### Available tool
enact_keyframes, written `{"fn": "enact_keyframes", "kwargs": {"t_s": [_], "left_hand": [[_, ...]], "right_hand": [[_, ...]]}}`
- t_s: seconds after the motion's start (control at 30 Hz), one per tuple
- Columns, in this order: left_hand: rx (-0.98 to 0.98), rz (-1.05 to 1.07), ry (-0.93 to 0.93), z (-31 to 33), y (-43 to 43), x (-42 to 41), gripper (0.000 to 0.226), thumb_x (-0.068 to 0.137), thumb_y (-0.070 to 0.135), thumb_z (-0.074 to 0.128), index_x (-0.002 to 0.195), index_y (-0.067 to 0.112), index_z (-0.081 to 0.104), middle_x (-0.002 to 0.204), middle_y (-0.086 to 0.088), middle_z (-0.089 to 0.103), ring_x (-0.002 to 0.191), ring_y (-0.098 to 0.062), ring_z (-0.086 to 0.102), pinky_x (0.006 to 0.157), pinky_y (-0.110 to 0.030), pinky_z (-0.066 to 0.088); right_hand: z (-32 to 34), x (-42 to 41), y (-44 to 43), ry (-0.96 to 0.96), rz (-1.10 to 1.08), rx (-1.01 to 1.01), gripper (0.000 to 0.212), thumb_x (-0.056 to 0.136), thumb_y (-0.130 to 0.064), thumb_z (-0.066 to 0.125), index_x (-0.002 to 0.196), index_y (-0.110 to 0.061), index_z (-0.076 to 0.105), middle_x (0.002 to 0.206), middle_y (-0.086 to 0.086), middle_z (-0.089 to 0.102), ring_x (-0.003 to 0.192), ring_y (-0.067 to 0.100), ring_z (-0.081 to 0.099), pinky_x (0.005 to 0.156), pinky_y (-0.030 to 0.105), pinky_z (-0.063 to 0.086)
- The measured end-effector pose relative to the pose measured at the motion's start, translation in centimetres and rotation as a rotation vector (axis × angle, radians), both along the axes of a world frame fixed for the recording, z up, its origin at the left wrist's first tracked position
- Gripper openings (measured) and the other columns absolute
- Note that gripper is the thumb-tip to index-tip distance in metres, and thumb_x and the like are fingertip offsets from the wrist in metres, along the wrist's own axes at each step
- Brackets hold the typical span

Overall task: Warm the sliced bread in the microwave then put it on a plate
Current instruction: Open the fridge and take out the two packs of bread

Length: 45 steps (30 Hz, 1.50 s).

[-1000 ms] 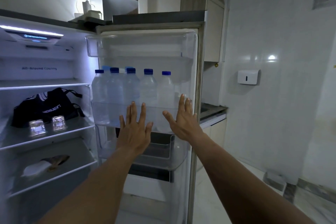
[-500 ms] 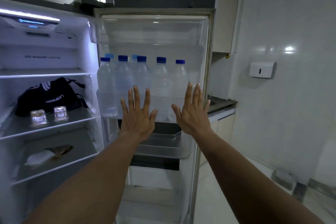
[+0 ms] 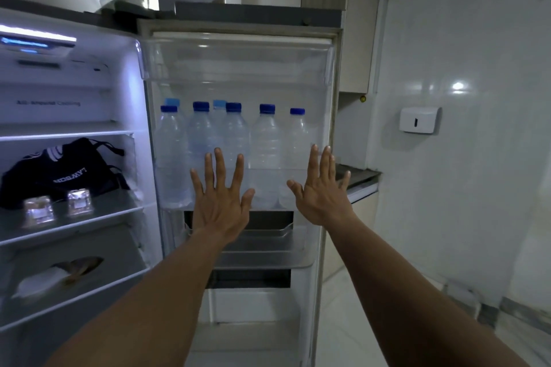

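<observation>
A fridge stands open in front of me. Its door (image 3: 241, 68) faces me with several clear water bottles (image 3: 265, 158) with blue caps in the middle door shelf. My left hand (image 3: 220, 202) and my right hand (image 3: 320, 194) are both stretched out with straight, spread fingers, palms toward the door shelf; I cannot tell whether they touch it. On a lower fridge shelf at the left lies a clear bag (image 3: 56, 275) holding something white and brown, possibly the bread. No microwave or plate is in view.
A black bag (image 3: 59, 170) and two small clear containers (image 3: 56, 208) sit on the fridge's middle shelf. A counter edge (image 3: 360, 179) shows behind the door. A white dispenser (image 3: 419, 119) hangs on the tiled wall at the right, with bare floor below.
The view has shifted slightly; the door appears a bit further right and closer. Both hands stay raised and spread before the door shelf.
</observation>
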<state>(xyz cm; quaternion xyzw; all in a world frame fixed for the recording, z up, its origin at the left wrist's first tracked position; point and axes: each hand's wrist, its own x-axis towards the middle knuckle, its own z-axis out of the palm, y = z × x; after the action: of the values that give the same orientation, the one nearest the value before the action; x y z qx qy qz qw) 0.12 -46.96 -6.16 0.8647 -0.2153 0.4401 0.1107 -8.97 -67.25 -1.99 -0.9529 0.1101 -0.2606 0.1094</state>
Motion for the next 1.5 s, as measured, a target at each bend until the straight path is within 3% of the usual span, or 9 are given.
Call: {"fn": "enact_keyframes", "kwargs": {"t_s": [0.83, 1.2, 1.5], "left_hand": [[-0.029, 0.214, -0.042, -0.3, -7.2, 3.7, 0.072, 0.099, 0.055, 0.024, 0.158, 0.022, -0.002, 0.163, -0.020, -0.014, 0.151, -0.036, -0.010, 0.118, -0.062, 0.001], [0.009, 0.283, -0.024, 0.0, -9.4, 4.6, 0.072, 0.098, 0.057, 0.011, 0.158, 0.020, 0.001, 0.163, -0.022, -0.011, 0.151, -0.038, -0.007, 0.118, -0.064, 0.002], [0.006, 0.301, -0.006, 0.1, -9.6, 4.4, 0.073, 0.098, 0.057, 0.016, 0.158, 0.020, 0.002, 0.163, -0.021, -0.012, 0.151, -0.038, -0.008, 0.118, -0.063, 0.001]], "right_hand": [[0.1, 8.1, -9.2, 0.023, 0.189, 0.019, 0.086, 0.100, -0.066, 0.020, 0.148, -0.023, -0.037, 0.157, 0.005, -0.040, 0.147, 0.024, -0.031, 0.112, 0.054, -0.018], [0.3, 9.9, -10.6, 0.061, 0.228, 0.034, 0.087, 0.104, -0.054, 0.028, 0.145, -0.021, -0.040, 0.146, 0.003, -0.048, 0.147, 0.026, -0.029, 0.119, 0.062, -0.009], [0.6, 9.6, -10.5, 0.020, 0.257, 0.024, 0.087, 0.104, -0.052, 0.030, 0.145, -0.020, -0.040, 0.157, 0.010, -0.039, 0.148, 0.029, -0.030, 0.119, 0.062, -0.008]]}}
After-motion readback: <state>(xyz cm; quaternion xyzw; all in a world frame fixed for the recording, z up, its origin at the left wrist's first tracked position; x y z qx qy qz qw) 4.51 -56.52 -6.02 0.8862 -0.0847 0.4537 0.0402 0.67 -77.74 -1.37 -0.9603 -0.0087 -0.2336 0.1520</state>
